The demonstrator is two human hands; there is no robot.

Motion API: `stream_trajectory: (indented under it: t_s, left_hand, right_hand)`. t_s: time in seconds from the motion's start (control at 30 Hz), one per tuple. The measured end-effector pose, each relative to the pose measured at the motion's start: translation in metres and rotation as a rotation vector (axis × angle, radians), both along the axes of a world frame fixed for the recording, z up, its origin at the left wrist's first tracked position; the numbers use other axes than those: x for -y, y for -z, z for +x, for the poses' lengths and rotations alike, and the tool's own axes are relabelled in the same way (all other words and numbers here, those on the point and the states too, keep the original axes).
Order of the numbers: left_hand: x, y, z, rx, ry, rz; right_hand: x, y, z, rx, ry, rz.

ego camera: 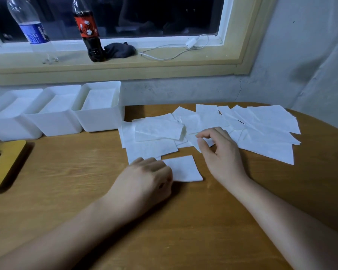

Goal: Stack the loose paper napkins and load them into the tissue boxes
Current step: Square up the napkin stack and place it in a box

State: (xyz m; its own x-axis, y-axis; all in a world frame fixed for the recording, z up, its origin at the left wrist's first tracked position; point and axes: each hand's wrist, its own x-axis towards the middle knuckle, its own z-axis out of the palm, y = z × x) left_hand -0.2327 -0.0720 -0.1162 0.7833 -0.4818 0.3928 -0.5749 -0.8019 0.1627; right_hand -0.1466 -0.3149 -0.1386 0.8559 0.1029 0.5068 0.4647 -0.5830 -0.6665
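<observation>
Several loose white paper napkins (261, 125) lie scattered across the far middle and right of the wooden table (164, 221). One folded napkin (183, 168) lies apart, nearer to me. My left hand (148, 178) rests on its left edge with curled fingers that hide the grip. My right hand (219, 151) reaches into the pile, thumb and forefinger pinching the edge of a napkin (193, 140). Three white open tissue boxes (98, 119) stand in a row at the back left, each with white paper inside.
A yellow wooden lid with a slot (4, 164) lies at the left edge. On the windowsill stand a clear water bottle (33, 32) and a dark cola bottle (90, 34), beside a dark cloth (119, 49) and a white charger cable (176, 51). A grey wall closes the right.
</observation>
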Motion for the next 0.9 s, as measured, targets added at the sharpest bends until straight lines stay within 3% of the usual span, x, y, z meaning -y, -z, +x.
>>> stream_trajectory:
  t_s: [0.3,0.53,0.9]
  left_hand:
    - [0.002,0.001,-0.028,-0.208,0.176,-0.093]
    - [-0.004,-0.006,-0.026,-0.231,0.158,-0.229]
    - [-0.047,-0.001,0.017,-0.106,-0.249,-0.437]
  right_hand:
    - [-0.018,0.005,0.034,0.112,0.003,-0.339]
    - [-0.039,0.005,0.048,0.159,-0.021,-0.416]
    - [-0.036,-0.017,0.021,0.224,-0.068,-0.247]
